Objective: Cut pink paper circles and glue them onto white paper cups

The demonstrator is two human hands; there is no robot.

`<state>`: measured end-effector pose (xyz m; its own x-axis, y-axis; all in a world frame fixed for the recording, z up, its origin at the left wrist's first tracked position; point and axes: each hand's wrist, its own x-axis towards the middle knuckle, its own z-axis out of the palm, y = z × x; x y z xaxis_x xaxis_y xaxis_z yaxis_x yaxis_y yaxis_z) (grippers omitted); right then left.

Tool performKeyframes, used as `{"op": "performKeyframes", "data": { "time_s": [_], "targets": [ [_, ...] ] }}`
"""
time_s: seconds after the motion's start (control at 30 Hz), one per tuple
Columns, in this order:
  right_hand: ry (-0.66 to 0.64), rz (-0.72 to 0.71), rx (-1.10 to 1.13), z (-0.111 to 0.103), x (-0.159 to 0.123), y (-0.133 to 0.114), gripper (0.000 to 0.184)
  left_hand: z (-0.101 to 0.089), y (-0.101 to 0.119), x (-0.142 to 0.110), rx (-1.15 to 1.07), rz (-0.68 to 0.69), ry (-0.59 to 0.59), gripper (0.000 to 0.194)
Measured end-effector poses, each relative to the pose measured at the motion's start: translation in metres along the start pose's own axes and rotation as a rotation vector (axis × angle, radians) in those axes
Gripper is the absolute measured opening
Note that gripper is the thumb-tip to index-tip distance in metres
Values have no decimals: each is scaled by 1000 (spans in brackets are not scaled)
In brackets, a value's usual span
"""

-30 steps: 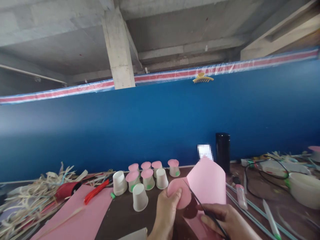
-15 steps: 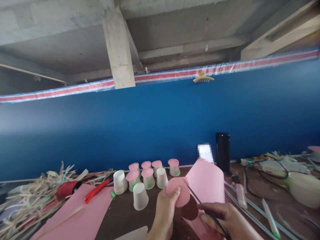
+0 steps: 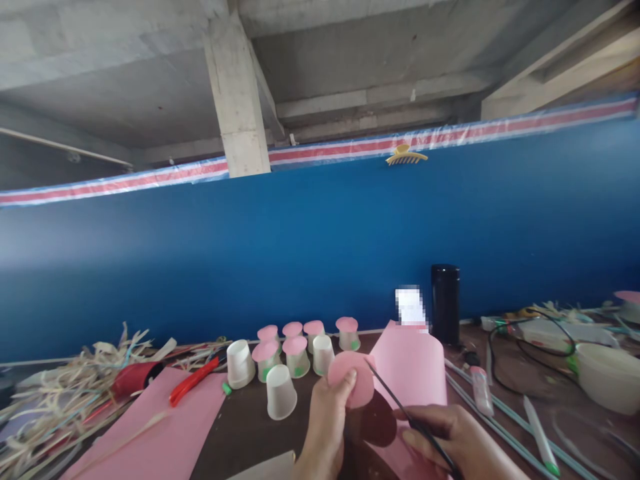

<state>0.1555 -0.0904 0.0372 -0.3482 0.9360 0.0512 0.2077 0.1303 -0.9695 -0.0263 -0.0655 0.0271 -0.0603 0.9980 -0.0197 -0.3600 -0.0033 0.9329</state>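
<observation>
My left hand (image 3: 327,417) pinches a round pink paper disc (image 3: 357,383) between thumb and fingers. In my right hand (image 3: 447,433) are scissors (image 3: 400,407) with dark blades, their tip touching the disc's upper right edge. A larger pink paper sheet (image 3: 413,363) curls up behind the blades; a round cut-out shows in it below the disc. Whether disc and sheet still join at the scissor tip I cannot tell. Left of my left hand stands an upside-down white paper cup (image 3: 281,393). Behind it, several more cups carry pink paper discs (image 3: 295,345) on top.
A flat pink sheet (image 3: 150,427) lies at left with a red-handled tool (image 3: 193,381) on it, beside a heap of pale strips (image 3: 55,393). A black cylinder (image 3: 445,303) stands by the blue partition (image 3: 310,253). At right are a white pen (image 3: 540,433) and a white tub (image 3: 607,377).
My left hand and the pink disc have shifted slightly left and down. The curled sheet has moved a little left and lower; my right hand stays almost where it was.
</observation>
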Motion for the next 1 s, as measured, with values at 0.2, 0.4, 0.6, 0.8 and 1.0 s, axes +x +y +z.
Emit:
{"op": "performKeyframes", "data": {
  "time_s": [0.2, 0.4, 0.6, 0.8, 1.0],
  "targets": [
    [16, 11, 4, 1, 2, 7, 42, -5, -1, 3, 138, 74, -2, 54],
    [45, 17, -2, -1, 7, 27, 52, 0, 1, 0, 200, 64, 4, 54],
    [46, -8, -36, -2, 5, 26, 47, 5, 2, -3, 237, 86, 8, 53],
    [64, -1, -72, -2, 3, 21, 43, 7, 1, -6, 210, 95, 2, 55],
    [88, 8, -47, -1, 2, 19, 45, 5, -3, -4, 197, 94, -40, 52]
  ]
}}
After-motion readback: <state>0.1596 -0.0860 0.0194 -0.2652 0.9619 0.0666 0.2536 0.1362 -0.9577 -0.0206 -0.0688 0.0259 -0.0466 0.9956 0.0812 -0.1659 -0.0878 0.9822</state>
